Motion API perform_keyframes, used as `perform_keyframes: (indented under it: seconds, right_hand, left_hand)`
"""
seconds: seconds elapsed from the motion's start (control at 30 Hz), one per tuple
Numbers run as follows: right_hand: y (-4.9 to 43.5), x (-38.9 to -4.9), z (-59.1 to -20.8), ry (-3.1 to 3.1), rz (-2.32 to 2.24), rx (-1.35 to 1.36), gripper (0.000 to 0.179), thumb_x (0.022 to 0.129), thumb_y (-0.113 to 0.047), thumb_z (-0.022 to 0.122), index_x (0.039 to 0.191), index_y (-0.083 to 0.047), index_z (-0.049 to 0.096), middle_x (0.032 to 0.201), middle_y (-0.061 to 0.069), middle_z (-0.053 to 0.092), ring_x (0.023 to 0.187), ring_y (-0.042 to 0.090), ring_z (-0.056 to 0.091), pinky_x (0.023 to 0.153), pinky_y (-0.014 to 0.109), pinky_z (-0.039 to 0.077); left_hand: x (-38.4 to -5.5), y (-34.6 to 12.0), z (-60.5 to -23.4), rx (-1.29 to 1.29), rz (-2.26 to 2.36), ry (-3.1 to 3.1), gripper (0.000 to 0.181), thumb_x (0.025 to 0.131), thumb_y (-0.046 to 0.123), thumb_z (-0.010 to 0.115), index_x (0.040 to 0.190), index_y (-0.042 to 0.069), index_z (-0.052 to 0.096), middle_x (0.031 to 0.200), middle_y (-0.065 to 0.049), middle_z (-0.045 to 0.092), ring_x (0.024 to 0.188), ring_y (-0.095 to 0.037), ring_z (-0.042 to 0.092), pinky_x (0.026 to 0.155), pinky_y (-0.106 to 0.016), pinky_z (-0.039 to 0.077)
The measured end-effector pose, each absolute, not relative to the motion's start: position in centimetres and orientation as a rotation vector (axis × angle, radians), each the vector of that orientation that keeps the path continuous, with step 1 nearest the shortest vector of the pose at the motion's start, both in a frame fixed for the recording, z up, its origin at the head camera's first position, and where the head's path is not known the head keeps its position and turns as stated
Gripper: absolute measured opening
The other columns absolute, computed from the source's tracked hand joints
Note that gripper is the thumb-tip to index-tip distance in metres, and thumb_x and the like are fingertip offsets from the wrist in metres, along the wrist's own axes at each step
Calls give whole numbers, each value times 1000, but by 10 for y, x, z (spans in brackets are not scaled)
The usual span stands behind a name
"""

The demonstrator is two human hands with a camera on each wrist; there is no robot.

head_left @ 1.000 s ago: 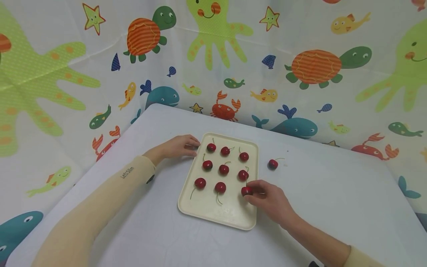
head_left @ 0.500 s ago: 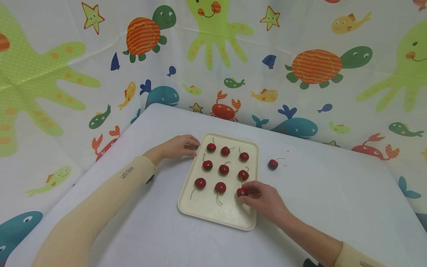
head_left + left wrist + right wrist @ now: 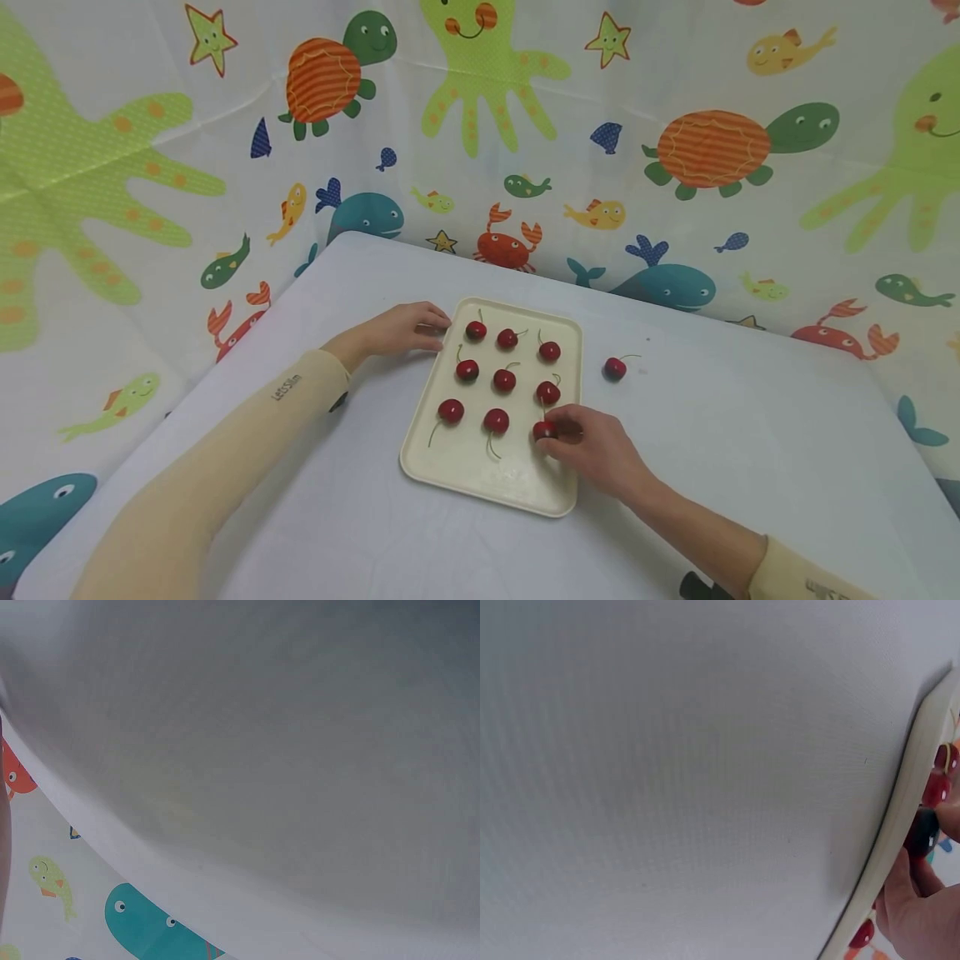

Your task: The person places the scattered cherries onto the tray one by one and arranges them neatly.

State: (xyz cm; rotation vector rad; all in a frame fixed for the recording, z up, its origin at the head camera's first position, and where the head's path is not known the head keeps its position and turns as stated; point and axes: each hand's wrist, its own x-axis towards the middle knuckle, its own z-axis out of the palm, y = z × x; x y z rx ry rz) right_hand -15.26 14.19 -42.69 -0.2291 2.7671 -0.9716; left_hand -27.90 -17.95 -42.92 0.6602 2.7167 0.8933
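A cream tray [image 3: 487, 479] lies on the table with several red cherries on it in rows, such as the cherry [image 3: 504, 381] in the middle. My right hand [image 3: 596, 446] pinches a stemmed cherry [image 3: 543, 430] between thumb and fingers at the tray's lower right. In the right wrist view, that cherry [image 3: 922, 831] looks dark and sits just inside the tray's rim [image 3: 900, 825]. At the tray's upper left edge, my left hand [image 3: 401, 329] rests with relaxed fingers against the rim. The left wrist view shows mostly white cloth.
One more cherry [image 3: 615, 368] lies on the white tablecloth [image 3: 720, 417], right of the tray. Behind the table hangs a curtain [image 3: 465, 175] printed with sea animals.
My right hand has shifted slightly left with the cherry, then stayed nearly still over the last half second. The left hand and the tray have not moved.
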Motion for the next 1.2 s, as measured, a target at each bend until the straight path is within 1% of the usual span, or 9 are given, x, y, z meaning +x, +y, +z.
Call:
perform_keyframes:
  seconds: [0.23,0.53,0.87,1.2]
  right_hand:
    - [142,-153,-426,2779,-948,-264,32,74,-25,77,103,-19,66,89,-7,66,79,7,61,72,23,55]
    - [143,-153,-426,2780,-946,-310,31,73,-25,77,102,-18,67,88,-8,66,77,6,61,69,21,55]
    - [144,-152,-424,2811,-902,-322,32,73,-27,78,101,-19,67,89,-8,66,78,6,60,70,21,55]
    - [147,-150,-422,2821,-923,-324,30,73,-25,77,100,-18,68,90,-8,66,82,6,62,72,23,55]
  left_hand:
    - [-279,-179,-430,660,904,2707,47,84,25,67,126,9,56,129,-6,52,121,-23,48,102,-40,41]
    - [-278,-179,-427,652,883,2711,47,84,26,67,126,10,56,130,-6,51,122,-23,46,104,-41,39]
    - [-277,-179,-428,678,866,2725,46,84,26,66,126,9,57,129,-7,52,121,-24,48,103,-41,40]
    - [-275,-179,-426,649,873,2720,47,84,27,67,126,9,56,130,-6,51,121,-23,47,104,-41,39]
